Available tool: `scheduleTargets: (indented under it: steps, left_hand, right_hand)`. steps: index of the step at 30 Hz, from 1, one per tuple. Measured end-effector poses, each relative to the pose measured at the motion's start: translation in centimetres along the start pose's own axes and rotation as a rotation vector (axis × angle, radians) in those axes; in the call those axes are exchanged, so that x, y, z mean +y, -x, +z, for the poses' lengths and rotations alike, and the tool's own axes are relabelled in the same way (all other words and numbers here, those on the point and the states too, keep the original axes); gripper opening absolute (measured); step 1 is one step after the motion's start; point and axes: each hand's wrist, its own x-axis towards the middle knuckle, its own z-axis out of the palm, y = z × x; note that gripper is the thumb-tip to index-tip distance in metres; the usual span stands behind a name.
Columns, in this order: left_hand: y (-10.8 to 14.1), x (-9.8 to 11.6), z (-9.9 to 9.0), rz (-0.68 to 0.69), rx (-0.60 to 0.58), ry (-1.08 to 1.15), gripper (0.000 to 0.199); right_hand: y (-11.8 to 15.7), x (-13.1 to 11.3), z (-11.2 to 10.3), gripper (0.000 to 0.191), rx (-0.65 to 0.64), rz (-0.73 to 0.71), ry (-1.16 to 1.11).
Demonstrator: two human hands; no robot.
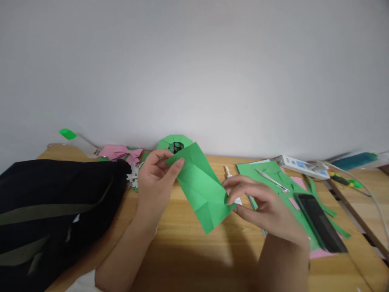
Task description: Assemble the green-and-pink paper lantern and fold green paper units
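Although creases already cross the green paper sheet [196,182], it hangs opened out above the wooden tabletop [185,255], so shaping seems unfinished. The left hand [154,178], forearm slanting upward, pinches its upper-left corner thumb-front; the right hand [266,202], fingers curled, pinches its right-hand corner.

Bright green, that paper sheet [194,178] of yours! You've green again on the ring [165,142], pink on the folded paper [114,152], black with olive bands on the bag [60,178], white on the power strip [291,163], streaky light-brown grain across your table [188,247].
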Motion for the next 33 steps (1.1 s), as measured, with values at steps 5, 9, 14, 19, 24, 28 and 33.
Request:
scheduleTargets:
  steps: [5, 9, 14, 19, 24, 28, 33]
  left_hand:
    - [0.3, -0.1, -0.2, 0.127, 0.050, -0.141, 0.019]
    - [1.0, 0.0, -0.2, 0.266, -0.043, -0.311, 0.014]
    - [0.9, 0.1, 0.0, 0.196, -0.109, -0.242, 0.020]
    - [0.1, 0.0, -0.1, -0.222, -0.355, 0.110, 0.044]
    - [1.1, 0.4, 0.1, -0.339, -0.629, 0.015, 0.030]
    - [1.4, 0.4, 0.3, -0.269, -0.567, 0.006, 0.027]
    - [1.0, 0.1, 0.4, -0.215, -0.373, 0.072, 0.029]
  right_hand:
    - [0.2, -0.1, -0.3, 0.031, -0.100, -0.028, 0.075]
    - [0.3, -0.1, 0.0, 0.046, -0.234, -0.027, 0.187]
    - [-0.3, -0.6, 0.7, 0.037, -0.167, 0.034, 0.079]
    - [-0.6, -0.9, 2.1, 0.015, 0.293, 0.158, -0.067]
    - [-0.3, -0.5, 3.4, 0.032, 0.484, 0.170, -0.068]
    - [-0.1, -0.5, 3.6, 0.033, 0.532, 0.192, 0.008]
    - [-0.3, -0.6, 4.2, 0.025, 0.513, 0.217, 0.022]
